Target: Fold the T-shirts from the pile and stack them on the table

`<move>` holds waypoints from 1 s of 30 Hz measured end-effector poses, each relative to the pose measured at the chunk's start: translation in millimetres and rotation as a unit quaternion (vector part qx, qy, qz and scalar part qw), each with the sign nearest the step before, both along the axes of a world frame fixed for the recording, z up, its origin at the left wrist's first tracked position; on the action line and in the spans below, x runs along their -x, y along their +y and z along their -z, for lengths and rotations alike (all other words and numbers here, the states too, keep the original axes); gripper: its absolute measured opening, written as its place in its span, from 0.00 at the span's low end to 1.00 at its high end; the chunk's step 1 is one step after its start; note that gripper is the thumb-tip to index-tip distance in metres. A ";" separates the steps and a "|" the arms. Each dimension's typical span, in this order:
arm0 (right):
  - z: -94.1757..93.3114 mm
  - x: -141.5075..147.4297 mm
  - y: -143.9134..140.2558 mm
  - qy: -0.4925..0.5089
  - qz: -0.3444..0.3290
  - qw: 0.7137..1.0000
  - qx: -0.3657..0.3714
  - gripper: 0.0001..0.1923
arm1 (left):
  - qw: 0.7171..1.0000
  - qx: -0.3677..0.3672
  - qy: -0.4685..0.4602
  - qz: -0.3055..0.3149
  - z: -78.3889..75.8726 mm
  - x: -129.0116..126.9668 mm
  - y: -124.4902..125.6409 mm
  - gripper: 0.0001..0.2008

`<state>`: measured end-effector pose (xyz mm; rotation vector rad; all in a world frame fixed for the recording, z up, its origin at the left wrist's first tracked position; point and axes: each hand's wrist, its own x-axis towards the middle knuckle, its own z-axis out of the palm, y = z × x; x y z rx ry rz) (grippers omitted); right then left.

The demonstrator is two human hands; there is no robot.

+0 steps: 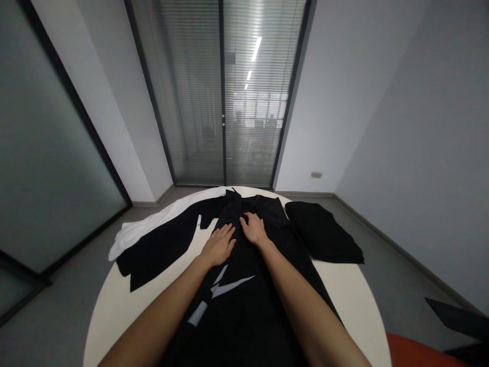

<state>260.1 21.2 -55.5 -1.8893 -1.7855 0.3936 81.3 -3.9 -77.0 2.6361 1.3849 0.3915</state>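
A black garment (250,321) lay spread down the middle of the round worktop (362,300). The left hand (218,244) rested flat on it, fingers outstretched; the right hand (253,228) touched it with bent fingers, whether pinching cloth I couldn't tell.

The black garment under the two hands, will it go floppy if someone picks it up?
Probably floppy: the black garment looks like soft cloth, spread flat across the table. It likely won't roll, since it lies flat and wide. Pushed, it might bunch up, because no stiff part shows.
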 end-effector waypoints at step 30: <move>-1.7 11.7 -103.9 -0.062 -0.182 0.978 -0.086 0.19 | 0.909 0.379 -0.087 0.148 -66.1 46.8 -77.7 0.15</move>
